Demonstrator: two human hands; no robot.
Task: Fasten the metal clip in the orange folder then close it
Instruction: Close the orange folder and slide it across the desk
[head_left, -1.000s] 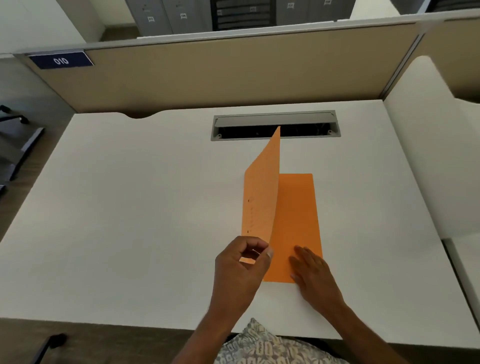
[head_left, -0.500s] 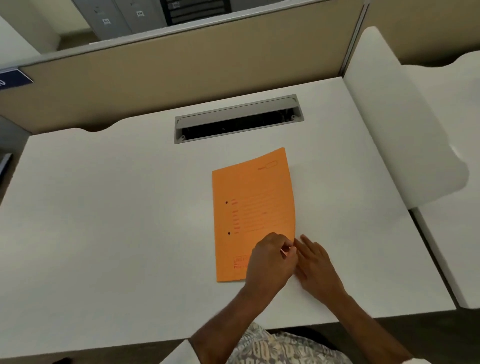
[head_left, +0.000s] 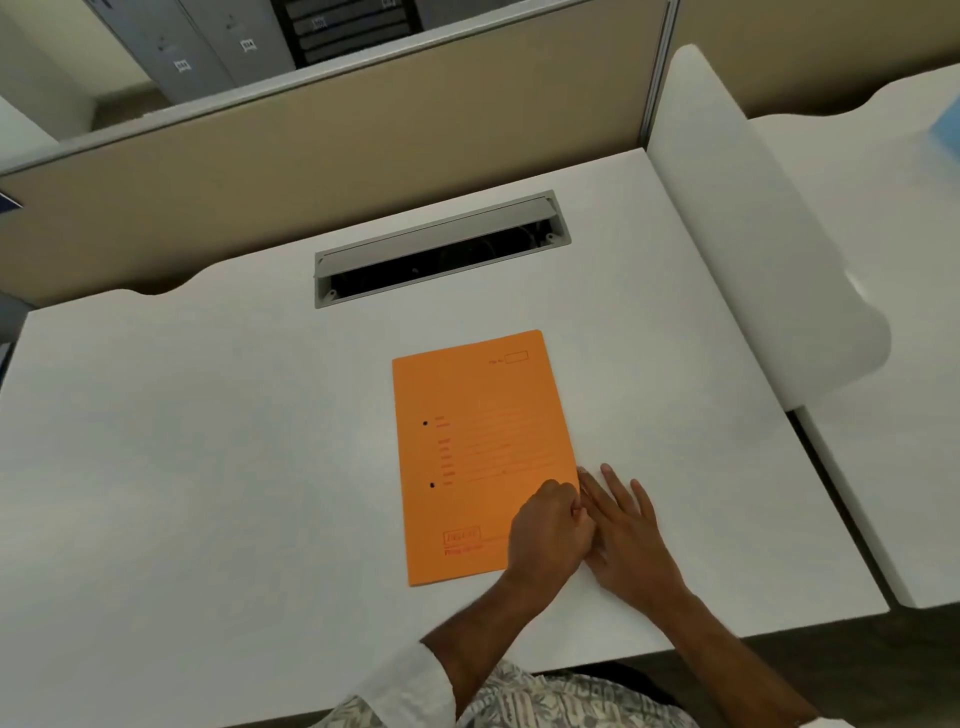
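The orange folder (head_left: 478, 447) lies shut and flat on the white desk (head_left: 208, 467), its printed cover up and two small dark holes near its left edge. My left hand (head_left: 548, 530) rests curled on the cover's lower right corner, fingers bent at the folder's right edge. My right hand (head_left: 628, 530) lies flat on the desk beside that edge, fingers spread and touching the left hand. The metal clip is hidden inside the folder.
A grey cable slot (head_left: 441, 249) opens in the desk behind the folder. A beige partition (head_left: 337, 140) closes off the back. A white side panel (head_left: 753, 234) stands at the right, with another desk (head_left: 893, 260) beyond it.
The cover stood upright a second ago, pinched in my left hand; it has come down to the right and now lies flat. My view has shifted left and tilted.
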